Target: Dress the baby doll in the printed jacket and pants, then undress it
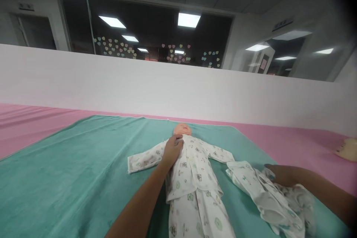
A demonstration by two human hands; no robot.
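Observation:
A baby doll lies on its back with its pinkish head (182,129) at the far end. It wears a white printed baby shirt (192,167) and matching trousers (198,212), the sleeves spread to both sides. At the upper chest, just below the chin, my left hand (173,149) has its fingers and thumb closed on the shirt near the collar; the fingertips are partly hidden. Off to the right, my right hand (281,174) grips a crumpled white printed baby garment (270,197), its fingers partly buried in the folds. The garment's near end touches the doll's right-side cuff.
A green cloth (83,171) lies under the doll, over a pink sheet (292,145). Behind them runs a low white wall (139,85), with dark windows (156,26) above. A pale yellowish object (348,149) sits at the far right edge.

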